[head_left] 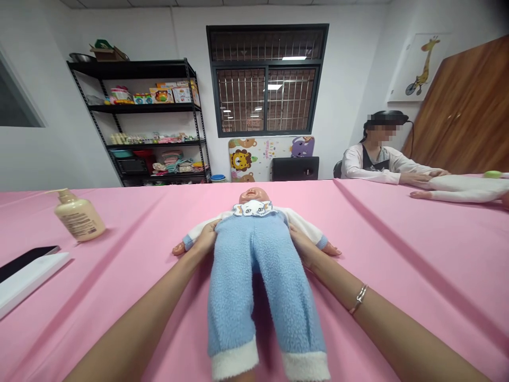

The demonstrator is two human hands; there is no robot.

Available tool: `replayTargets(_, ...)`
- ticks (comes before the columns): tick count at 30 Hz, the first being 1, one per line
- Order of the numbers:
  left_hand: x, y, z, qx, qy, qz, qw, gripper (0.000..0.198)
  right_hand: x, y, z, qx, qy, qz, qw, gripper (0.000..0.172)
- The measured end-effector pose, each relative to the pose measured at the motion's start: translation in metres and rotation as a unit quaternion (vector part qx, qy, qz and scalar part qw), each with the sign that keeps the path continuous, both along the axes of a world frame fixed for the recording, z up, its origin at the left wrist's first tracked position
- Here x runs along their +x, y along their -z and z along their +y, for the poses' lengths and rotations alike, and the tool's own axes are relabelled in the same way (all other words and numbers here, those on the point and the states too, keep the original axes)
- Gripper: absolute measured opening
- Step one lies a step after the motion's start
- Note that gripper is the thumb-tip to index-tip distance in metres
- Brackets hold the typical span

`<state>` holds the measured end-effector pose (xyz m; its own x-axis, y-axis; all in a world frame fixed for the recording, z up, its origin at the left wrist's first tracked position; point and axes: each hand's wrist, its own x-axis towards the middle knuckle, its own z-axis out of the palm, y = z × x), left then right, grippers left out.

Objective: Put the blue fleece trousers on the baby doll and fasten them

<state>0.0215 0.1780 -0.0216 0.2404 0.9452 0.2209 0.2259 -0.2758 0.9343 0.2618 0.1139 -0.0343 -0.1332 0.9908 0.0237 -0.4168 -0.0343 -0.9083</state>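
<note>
The left hand (204,239) and right hand (304,245) lie open, fingers together, against either side of a baby doll (250,265) in blue fleece trousers (238,297), on its back between them on a pink tablecloth (397,254), a lotion pump bottle (79,216) beyond the left hand.

**Nubbly fleece on smooth vinyl**

The doll's head (253,195) was smooth, faintly glossy vinyl, and its trousers (254,281) were rough, nubbly blue fleece with fluffy white cuffs. The pink tablecloth (413,249) was creased matt cloth. The pump bottle (79,216) was glossy plastic, the shelf rack (131,69) black metal, the wardrobe doors (465,111) brown wood, and the bracelet (360,298) polished metal.
</note>
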Motion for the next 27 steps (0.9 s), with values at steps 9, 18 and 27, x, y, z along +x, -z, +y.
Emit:
replayTargets(9, -0.027, -0.012, 0.000, -0.065, 0.176, 0.014, 0.982, 0.009, 0.045, 0.014, 0.017, 0.100, 0.095, -0.236, 0.962, 0.037)
replayTargets(18, -0.020, -0.017, -0.003, -0.044, 0.035, -0.037, 0.998, 0.033, 0.050, 0.033, 0.030, 0.173, 0.163, -0.427, 0.872, 0.035)
replayTargets(27, 0.035, -0.035, -0.027, 0.272, -0.182, 0.243, 0.913, 0.012, 0.036, 0.037, 0.029, 0.163, 0.168, -0.584, 0.777, 0.026)
